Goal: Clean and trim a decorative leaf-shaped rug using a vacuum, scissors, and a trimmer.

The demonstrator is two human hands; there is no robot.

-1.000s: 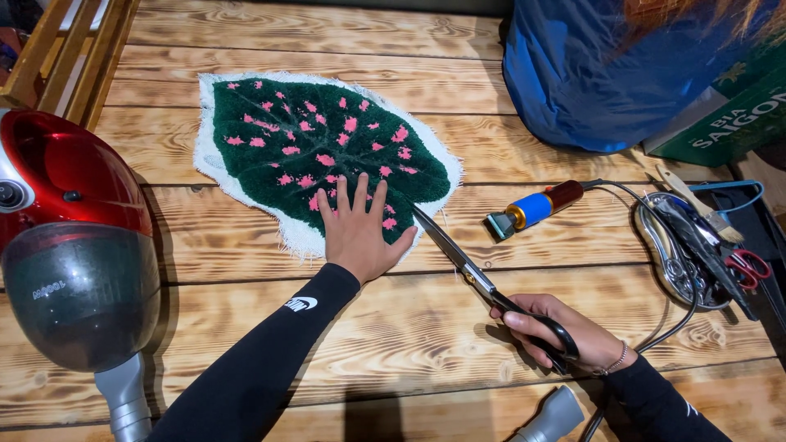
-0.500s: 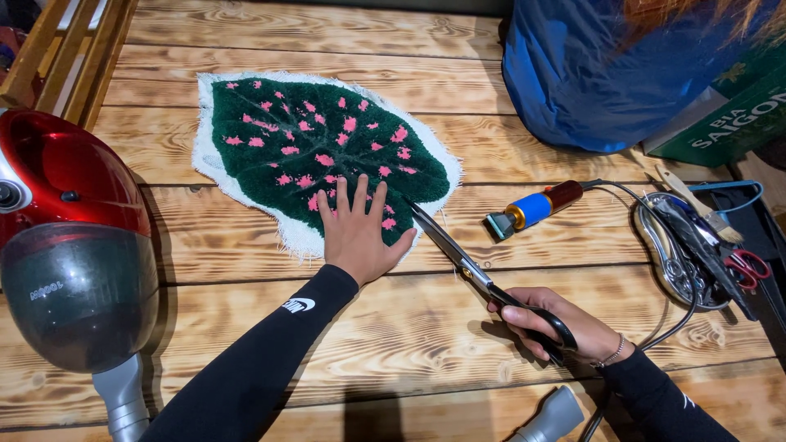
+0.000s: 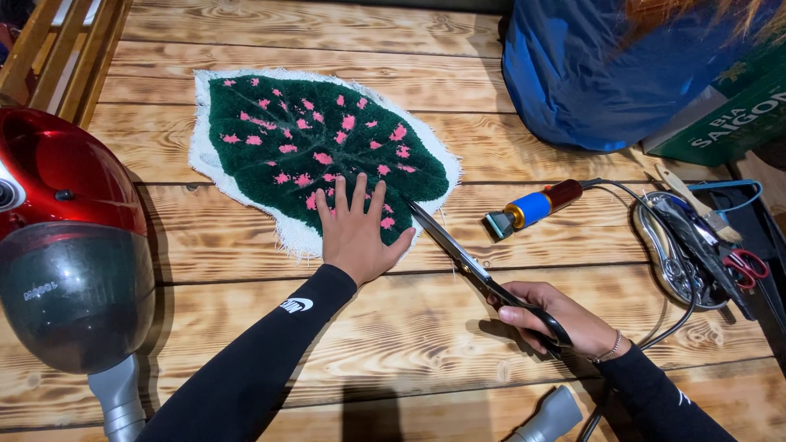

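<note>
Knotty pine planks (image 3: 246, 352) carry a glossy red vacuum cleaner (image 3: 70, 245) and a shaggy, leaf-shaped green rug (image 3: 278, 139) dotted pink, white-fringed. Left hand (image 3: 356, 233) lies flat, fingers spread, on its lower edge. Right hand (image 3: 557, 319) grips long steel scissors (image 3: 467, 262), tips touching the fringe.

The left hand (image 3: 358, 233) is lying flat, palm down, fingers spread and pointing away, its black-sleeved arm stretching forward from below. The right hand (image 3: 557, 317) is curling closed in a tight grip, knuckles up, wrist bent inward, forearm coming from the lower right.
</note>
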